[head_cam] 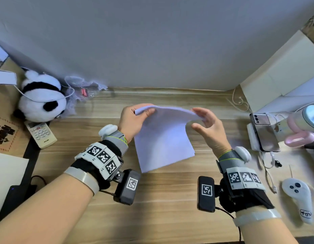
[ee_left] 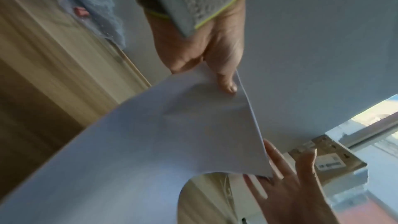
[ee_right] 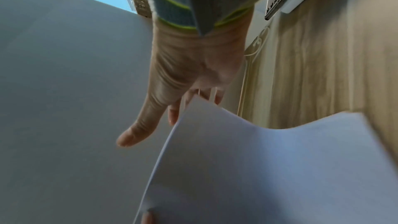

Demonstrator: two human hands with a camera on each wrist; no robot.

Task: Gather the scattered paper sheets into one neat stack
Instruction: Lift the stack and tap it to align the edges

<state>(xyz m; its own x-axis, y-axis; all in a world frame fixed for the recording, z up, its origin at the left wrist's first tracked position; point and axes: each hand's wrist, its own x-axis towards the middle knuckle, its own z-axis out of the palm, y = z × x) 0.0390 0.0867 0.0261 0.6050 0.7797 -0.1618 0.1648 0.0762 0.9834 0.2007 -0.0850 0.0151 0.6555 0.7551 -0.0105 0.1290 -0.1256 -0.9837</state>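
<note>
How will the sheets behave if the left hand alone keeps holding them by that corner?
Probably floppy: the sheets already bow between the left hand and right hand. They look light, since a thumb pinch at one corner carries them. The thin edges may fan or slip apart, as the right hand is open.

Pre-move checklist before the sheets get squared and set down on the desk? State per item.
1. Left hand grip: pinches the paper sheets at the top left corner. Ok.
2. Right hand grip: fingers straight, only touching the top right corner. Not ok.
3. Sheet edges aligned: the top edge looks flush in the left wrist view, the bottom is slightly fanned. Not ok.
4. Sheets flat: they bow and hang. Not ok.
5. Desk below bare for set-down. Ok.
6. All sheets gathered: none loose in view, count unknown. Cannot tell.
</note>
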